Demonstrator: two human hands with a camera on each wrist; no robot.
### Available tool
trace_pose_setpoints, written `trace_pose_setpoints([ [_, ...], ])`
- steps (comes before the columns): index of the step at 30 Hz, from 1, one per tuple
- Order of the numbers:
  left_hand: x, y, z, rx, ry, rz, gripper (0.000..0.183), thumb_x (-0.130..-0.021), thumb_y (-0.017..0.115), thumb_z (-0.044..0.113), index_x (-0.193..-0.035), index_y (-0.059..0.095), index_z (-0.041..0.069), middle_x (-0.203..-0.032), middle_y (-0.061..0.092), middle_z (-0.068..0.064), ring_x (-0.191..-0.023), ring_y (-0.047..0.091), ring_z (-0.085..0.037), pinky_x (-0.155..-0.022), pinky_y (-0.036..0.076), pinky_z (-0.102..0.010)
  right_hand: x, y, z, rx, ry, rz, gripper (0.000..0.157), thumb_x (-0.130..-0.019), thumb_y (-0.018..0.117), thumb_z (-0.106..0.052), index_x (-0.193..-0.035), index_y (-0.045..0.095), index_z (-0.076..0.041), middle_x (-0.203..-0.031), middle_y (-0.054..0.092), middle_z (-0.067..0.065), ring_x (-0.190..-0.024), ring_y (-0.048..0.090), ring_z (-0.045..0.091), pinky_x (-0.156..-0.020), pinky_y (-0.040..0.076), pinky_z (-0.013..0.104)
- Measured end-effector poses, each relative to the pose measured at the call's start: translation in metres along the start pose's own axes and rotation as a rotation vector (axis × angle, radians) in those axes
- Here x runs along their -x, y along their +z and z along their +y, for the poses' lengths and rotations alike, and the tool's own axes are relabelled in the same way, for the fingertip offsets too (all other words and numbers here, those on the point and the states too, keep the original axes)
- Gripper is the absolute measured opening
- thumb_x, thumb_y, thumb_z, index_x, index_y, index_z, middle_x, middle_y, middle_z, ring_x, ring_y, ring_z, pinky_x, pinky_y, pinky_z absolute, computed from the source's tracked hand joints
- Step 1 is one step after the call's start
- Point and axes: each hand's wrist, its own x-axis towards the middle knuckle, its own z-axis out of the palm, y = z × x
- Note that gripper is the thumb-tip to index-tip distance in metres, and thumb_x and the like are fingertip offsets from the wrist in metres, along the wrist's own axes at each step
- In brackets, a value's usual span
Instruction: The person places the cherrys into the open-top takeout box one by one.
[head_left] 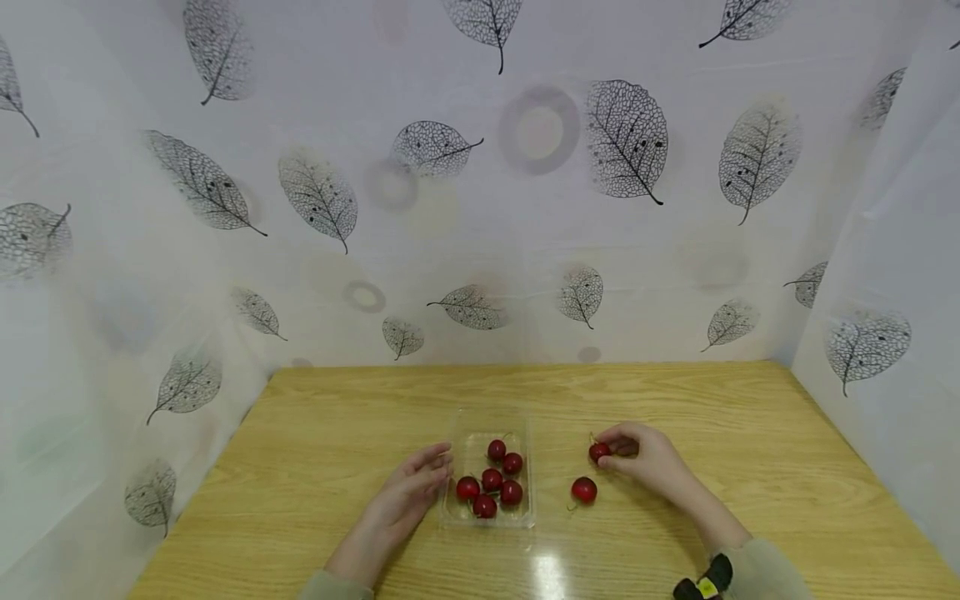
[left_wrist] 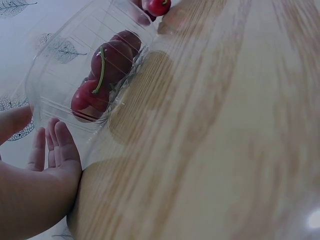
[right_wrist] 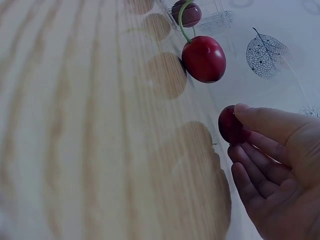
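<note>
A clear plastic box point(head_left: 491, 522) stands on the table with several dark red cherries point(head_left: 512, 492) inside, some with green stems. Beside its left wall is my left hand point(head_left: 408, 493), fingers relaxed and fingertips right at the box's side; the left wrist view has them close to the box's end point(left_wrist: 35, 85). With thumb and fingers my right hand point(head_left: 648, 458) pinches one cherry point(head_left: 598, 452), to the right of the box. In the right wrist view that cherry point(right_wrist: 231, 125) sits between thumb and fingertips. Another loose cherry point(head_left: 584, 490) with a stem lies on the table between box and right hand.
The wooden table point(head_left: 360, 400) ends at the back against a white sheet point(head_left: 510, 250) printed with dark leaves. The same sheeting hangs at the left and right sides. A dark band point(head_left: 705, 583) is strapped on the right wrist.
</note>
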Motion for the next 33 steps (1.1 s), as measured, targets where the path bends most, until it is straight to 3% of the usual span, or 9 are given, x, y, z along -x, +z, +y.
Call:
trace_pose_setpoints([
  [15, 0.000, 0.000, 0.000, -0.011, 0.010, -0.007, 0.053, -0.105, 0.055, 0.002, -0.155, 0.039, -0.003, -0.129, 0.054, 0.004, -0.115, 0.058, -0.005, -0.103, 0.049, -0.019, -0.004, -0.004, -0.011, -0.010, -0.012, 0.012, 0.030, -0.089, 0.085, -0.013, -0.117, 0.077, -0.003, -0.111, 0.077, 0.011, -0.099, 0.073, 0.021, -0.086, 0.060, 0.024],
  [33, 0.001, 0.001, 0.000, -0.009, 0.001, 0.007, 0.055, -0.105, 0.056, 0.002, -0.156, 0.038, -0.003, -0.129, 0.055, 0.004, -0.116, 0.059, -0.005, -0.104, 0.049, -0.019, -0.022, -0.006, -0.042, -0.031, -0.044, 0.027, 0.029, -0.092, 0.084, -0.017, -0.119, 0.077, -0.006, -0.113, 0.078, 0.012, -0.101, 0.074, 0.024, -0.089, 0.060, 0.033],
])
